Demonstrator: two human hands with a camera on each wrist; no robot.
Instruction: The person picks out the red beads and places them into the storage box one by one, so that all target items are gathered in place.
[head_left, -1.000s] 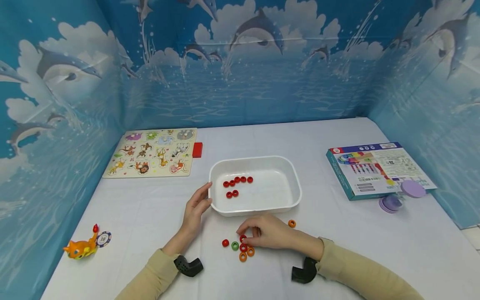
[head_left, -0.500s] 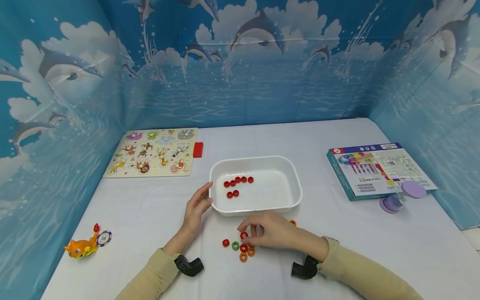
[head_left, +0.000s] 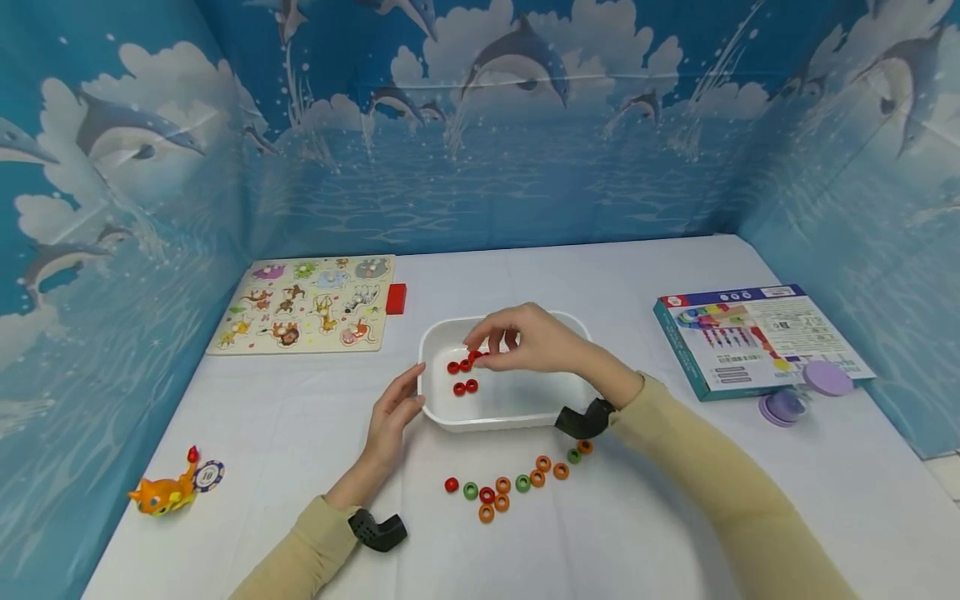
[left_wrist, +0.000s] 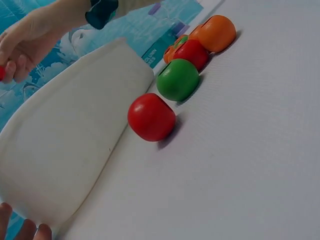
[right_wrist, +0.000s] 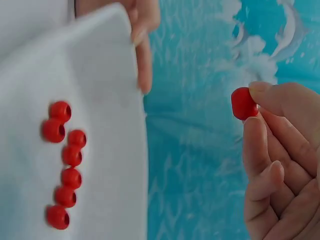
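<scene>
My right hand [head_left: 534,340] is above the white tray [head_left: 517,419], pinching a red bead [right_wrist: 243,103] between thumb and forefinger; the right wrist view shows it best. Inside the tray's left half lie several red beads [right_wrist: 65,196], one group in a row and a pair beside it. My left hand [head_left: 391,423] rests its fingertips against the outside of the tray's left end. In front of the tray, a red bead [left_wrist: 151,117], a green bead [left_wrist: 177,80] and several orange beads [head_left: 503,484] lie scattered on the white cloth, along with another red bead [head_left: 487,495].
A wooden animal puzzle board [head_left: 307,304] lies at the back left, a red block [head_left: 396,299] beside it. On the right are a boxed game [head_left: 757,337] and a purple-lidded jar [head_left: 783,407]. An orange toy [head_left: 161,496] and a chip [head_left: 208,476] sit at the left edge.
My right hand has picked up a red bead from the group in front and carried it up over the tray. More orange and green beads are now uncovered. The left hand has stayed put.
</scene>
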